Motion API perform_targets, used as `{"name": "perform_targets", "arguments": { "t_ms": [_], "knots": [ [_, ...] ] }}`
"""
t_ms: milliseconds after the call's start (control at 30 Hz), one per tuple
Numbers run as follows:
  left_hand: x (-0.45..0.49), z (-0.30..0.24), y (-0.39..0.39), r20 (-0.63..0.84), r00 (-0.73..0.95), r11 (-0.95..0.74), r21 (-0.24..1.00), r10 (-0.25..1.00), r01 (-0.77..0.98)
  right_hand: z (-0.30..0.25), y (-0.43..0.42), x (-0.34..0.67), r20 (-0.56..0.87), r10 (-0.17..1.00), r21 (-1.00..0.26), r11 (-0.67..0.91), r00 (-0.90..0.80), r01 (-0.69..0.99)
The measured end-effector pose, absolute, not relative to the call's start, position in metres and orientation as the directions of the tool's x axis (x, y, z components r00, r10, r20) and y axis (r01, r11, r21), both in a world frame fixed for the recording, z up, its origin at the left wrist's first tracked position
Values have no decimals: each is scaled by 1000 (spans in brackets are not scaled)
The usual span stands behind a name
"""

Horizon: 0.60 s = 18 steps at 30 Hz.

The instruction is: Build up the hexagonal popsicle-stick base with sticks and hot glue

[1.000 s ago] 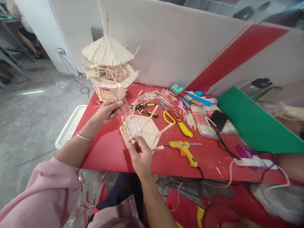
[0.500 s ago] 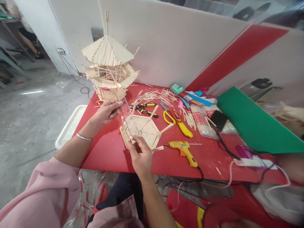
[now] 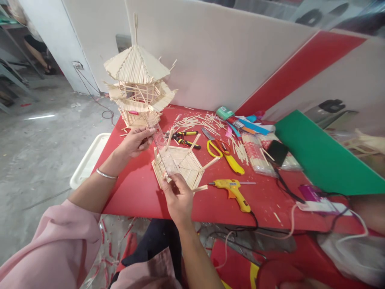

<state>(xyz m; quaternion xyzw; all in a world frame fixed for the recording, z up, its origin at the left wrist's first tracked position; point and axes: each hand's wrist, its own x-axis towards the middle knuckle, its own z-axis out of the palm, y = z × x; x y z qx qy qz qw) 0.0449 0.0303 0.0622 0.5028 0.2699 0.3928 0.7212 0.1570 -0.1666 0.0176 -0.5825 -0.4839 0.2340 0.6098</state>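
A clear plastic ruler (image 3: 163, 149) lies slanted across a flat hexagonal panel of wooden sticks (image 3: 183, 164) on the red table (image 3: 138, 192). My left hand (image 3: 136, 141) pinches the ruler's far end, fingers closed. My right hand (image 3: 178, 196) pinches its near end at the panel's front edge. A tall stick-built pagoda model (image 3: 137, 86) stands behind my left hand at the table's back left corner.
Yellow glue gun (image 3: 233, 190) lies right of the panel, its cord trailing off the front edge. Pliers (image 3: 183, 138), yellow-handled scissors (image 3: 221, 152), loose sticks, stick packets (image 3: 255, 154) and a green board (image 3: 319, 156) lie behind. A white tray (image 3: 88, 158) sits left of the table.
The ruler has tilted slightly between my hands over the panel. Both hands stay almost in place.
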Motion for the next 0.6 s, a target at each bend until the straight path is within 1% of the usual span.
{"name": "perform_targets", "arguments": {
  "t_ms": [600],
  "knots": [
    [43, 66, 28, -42, 531, 210, 943, 846, -260, 17, -167, 156, 298, 857, -941, 190, 421, 279]
  ]
}}
